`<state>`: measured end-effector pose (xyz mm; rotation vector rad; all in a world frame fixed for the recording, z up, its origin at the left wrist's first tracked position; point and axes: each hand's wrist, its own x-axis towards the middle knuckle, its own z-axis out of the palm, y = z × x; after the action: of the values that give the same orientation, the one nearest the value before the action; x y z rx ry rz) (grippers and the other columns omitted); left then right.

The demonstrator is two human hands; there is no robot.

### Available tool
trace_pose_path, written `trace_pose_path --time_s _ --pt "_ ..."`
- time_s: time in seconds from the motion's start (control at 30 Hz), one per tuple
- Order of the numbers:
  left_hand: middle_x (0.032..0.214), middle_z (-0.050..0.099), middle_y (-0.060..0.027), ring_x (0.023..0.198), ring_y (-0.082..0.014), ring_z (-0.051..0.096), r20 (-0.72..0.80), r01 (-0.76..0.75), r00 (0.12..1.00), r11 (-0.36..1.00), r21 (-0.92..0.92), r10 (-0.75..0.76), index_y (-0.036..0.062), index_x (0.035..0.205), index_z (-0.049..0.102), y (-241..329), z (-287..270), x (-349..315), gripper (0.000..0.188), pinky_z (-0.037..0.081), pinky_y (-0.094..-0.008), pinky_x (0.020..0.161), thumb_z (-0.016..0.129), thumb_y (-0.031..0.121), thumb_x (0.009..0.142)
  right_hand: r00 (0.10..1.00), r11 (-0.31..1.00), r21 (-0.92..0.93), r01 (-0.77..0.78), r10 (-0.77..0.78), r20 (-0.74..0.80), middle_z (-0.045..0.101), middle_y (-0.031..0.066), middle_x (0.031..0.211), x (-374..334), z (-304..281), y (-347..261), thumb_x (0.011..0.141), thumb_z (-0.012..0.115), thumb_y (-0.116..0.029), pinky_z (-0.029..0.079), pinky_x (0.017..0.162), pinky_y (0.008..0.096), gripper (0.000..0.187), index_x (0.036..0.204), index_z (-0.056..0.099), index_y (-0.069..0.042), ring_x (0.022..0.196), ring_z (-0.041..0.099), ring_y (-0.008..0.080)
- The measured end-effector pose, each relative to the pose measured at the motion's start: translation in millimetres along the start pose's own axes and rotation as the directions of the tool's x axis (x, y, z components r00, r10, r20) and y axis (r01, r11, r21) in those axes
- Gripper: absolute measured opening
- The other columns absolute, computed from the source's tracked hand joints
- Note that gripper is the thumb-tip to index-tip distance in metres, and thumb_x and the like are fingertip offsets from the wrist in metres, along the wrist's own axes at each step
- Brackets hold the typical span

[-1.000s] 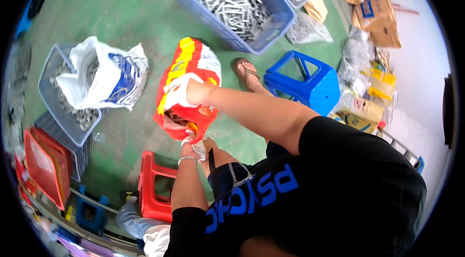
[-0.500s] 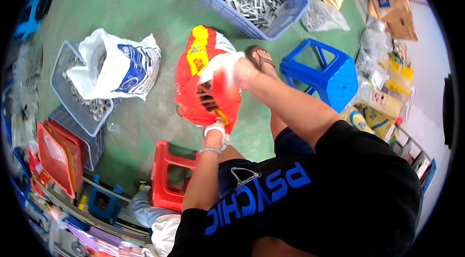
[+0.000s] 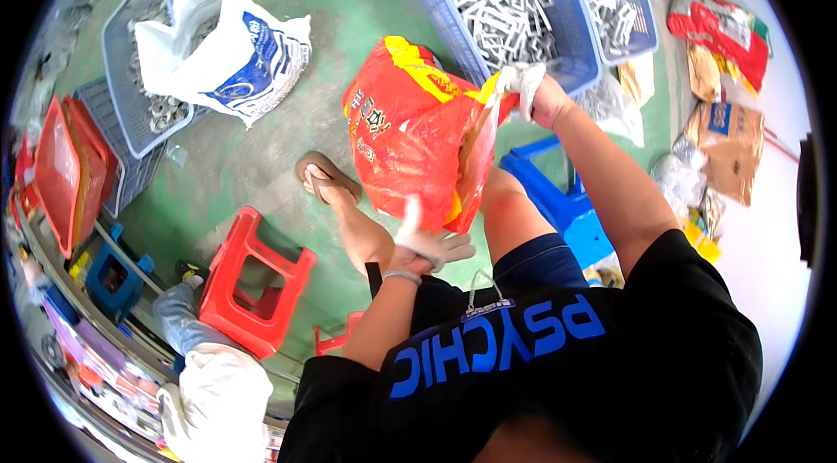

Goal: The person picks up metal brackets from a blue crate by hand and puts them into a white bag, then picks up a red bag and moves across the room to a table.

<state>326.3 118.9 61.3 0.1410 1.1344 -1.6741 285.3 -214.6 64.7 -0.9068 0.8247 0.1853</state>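
Observation:
A red and yellow woven plastic sack (image 3: pixel 405 136) with dark printing stands bulging in front of my legs. My right hand (image 3: pixel 527 90), in a white glove, is closed on the sack's edge at its upper right corner and holds it up. Part of the sack's mouth shows as a brownish inside along its right side; what lies within is hidden. Close by the sack's lower edge is my left hand (image 3: pixel 427 247), also gloved, its thumb and fingers spread and slightly blurred. I cannot tell whether it touches the sack.
Blue baskets (image 3: pixel 571 71) of metal pieces stand beyond the sack. At left, a white sack (image 3: pixel 209 71) rests in another blue basket (image 3: pixel 131 119). Red stool (image 3: pixel 257 284) and blue stool (image 3: pixel 567 214) flank me. A person in white (image 3: pixel 218 393) is at lower left.
My right hand has moved from over the sack to its upper right corner. My left hand has come off the sack's lower edge and spread. The sack has turned, and the view has shifted.

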Motion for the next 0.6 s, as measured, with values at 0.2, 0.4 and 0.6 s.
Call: trace_pose_path --time_s 0.2,0.4,0.6 --pt "0.131 0.047 -0.0127 0.123 -0.0398 0.037 -0.068 -0.332 0.943 0.937 -0.107 0.327 0.0114 0.129 0.044 1.4 11.6 44.1 0.076 0.024 -0.0615 0.104 0.073 0.052 0.071 0.93 0.895 -0.382 -0.231 0.319 0.185 0.065 0.0077 0.084 27.8 2.8 -37.5 0.083 0.063 -0.018 0.051 0.059 0.0275 0.016 0.09 0.063 -0.004 0.07 0.063 0.0158" --pt "0.083 0.06 -0.0047 0.071 -0.0219 0.058 -0.387 -0.397 0.875 0.89 -0.226 0.292 0.0124 0.085 0.058 6.7 -41.8 114.6 0.007 0.049 -0.0403 0.058 0.058 0.01 0.079 0.802 0.894 -0.277 -0.352 0.44 0.404 0.058 0.0007 0.107 52.8 21.8 -110.7 0.088 0.058 -0.028 0.047 0.08 0.038 0.044 0.127 0.049 -0.011 0.09 0.056 0.019" --pt "0.075 0.063 -0.0102 0.066 -0.025 0.06 -0.513 -0.097 0.691 0.769 0.632 0.509 0.0083 0.097 0.065 10.7 -72.5 104.5 0.02 0.051 -0.0439 0.058 0.06 0.006 0.078 0.861 -0.005 -0.995 -0.101 0.501 -0.09 0.063 0.0097 0.078 52.5 85.8 -45.7 0.086 0.06 -0.041 0.047 0.056 0.0392 0.04 0.089 0.066 -0.001 0.069 0.06 0.0162"
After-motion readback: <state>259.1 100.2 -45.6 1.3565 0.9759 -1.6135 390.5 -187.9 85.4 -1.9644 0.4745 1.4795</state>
